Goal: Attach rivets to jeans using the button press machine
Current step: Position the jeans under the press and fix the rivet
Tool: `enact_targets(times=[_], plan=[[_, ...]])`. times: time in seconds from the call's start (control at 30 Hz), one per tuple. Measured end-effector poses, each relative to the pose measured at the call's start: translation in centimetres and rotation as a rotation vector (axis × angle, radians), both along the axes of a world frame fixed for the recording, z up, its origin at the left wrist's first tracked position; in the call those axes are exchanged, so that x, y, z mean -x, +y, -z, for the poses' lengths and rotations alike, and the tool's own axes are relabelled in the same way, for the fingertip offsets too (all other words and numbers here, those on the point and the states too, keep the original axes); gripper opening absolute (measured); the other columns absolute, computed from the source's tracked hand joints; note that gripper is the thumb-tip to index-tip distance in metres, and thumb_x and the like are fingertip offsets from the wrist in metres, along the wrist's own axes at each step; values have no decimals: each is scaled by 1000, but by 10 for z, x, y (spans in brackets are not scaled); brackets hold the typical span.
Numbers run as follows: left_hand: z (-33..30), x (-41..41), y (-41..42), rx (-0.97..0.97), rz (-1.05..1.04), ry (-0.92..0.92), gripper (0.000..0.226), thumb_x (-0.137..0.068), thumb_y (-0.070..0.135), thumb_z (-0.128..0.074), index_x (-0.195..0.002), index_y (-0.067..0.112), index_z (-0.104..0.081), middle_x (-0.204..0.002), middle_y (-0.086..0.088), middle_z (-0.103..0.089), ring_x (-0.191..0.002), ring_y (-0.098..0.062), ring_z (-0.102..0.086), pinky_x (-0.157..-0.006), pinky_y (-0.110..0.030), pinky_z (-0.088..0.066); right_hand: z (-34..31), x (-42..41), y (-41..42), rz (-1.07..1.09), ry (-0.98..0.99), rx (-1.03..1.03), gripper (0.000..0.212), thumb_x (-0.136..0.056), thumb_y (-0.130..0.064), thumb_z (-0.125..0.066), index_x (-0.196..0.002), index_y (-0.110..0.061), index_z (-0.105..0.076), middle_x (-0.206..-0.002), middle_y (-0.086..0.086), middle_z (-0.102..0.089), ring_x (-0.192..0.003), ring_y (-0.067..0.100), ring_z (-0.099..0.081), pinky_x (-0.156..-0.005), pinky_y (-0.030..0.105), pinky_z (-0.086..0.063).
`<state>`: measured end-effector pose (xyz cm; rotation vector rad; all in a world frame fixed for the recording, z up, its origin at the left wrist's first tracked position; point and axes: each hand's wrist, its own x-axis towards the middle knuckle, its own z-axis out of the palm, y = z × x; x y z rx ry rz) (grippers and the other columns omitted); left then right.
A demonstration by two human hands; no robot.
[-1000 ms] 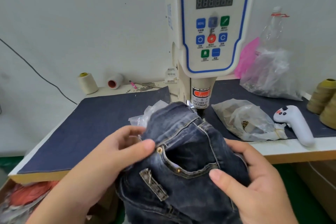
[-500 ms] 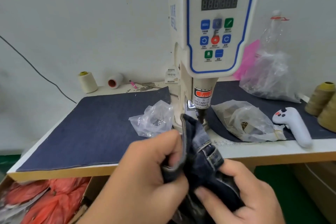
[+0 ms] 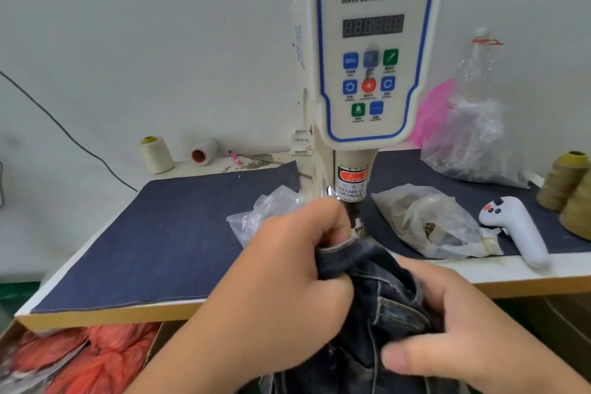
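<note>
- A white wall stands behind the table (image 3: 96, 318), which carries a dark blue cloth (image 3: 166, 233).
- The button machine (image 3: 371, 51) rises at the table's middle.
- The jeans (image 3: 380, 294) hang over the front edge, their hem just under the press.
- The left hand (image 3: 287, 272) pinches that hem.
- The right hand (image 3: 460, 329) grips bunched denim.

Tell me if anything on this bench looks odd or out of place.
One thing: the cream thread cone at the back lies tipped on its side, while its neighbour stands upright. The left hand and right hand grip the jeans normally.
</note>
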<state>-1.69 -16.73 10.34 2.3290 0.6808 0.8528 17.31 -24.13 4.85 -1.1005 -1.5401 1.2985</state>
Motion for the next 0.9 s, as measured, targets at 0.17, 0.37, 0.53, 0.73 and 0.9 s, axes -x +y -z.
enact_targets(times=[0.17,0.37,0.53,0.73,0.9], plan=[[23,-5,21,225,-119,140,22,-64,23,-52,-83,35,-54,-57,9,-58,-42,-4,-43,-41,-15,-33,19,-6,-5,175,-69,-2,49,-79,-11,-77,-114,-44,-68,-116,-11,-73,-110,4,-66,-91,20,-52],[53,-9,49,662,172,349,45,-70,37,-72,-106,10,-67,-96,-23,-67,-84,-28,-63,-96,-60,-47,33,-23,17,512,-2,-26,16,-66,-19,-77,-79,-22,-67,-77,3,-71,-77,20,-70,-75,41,-50],[85,-12,54,1071,330,-67,47,-80,12,-67,-126,4,-64,-121,-25,-64,-108,-36,-61,-105,-55,-45,42,-32,54,532,104,99,15,-67,-3,-70,-70,-18,-68,-70,8,-69,-66,22,-68,-62,34,-51],[97,-19,84,1137,33,-110,28,-93,4,-61,-120,-1,-65,-119,-36,-63,-108,-49,-60,-102,-64,-45,53,-47,95,648,97,293,18,-75,6,-67,-87,-7,-70,-81,22,-74,-73,35,-72,-70,44,-58],[89,-27,114,1027,-149,-18,16,-99,12,-59,-103,9,-74,-99,-25,-74,-92,-43,-71,-84,-54,-59,57,-50,117,695,172,361,23,-73,9,-66,-92,-4,-69,-80,22,-74,-68,33,-72,-65,41,-58]])
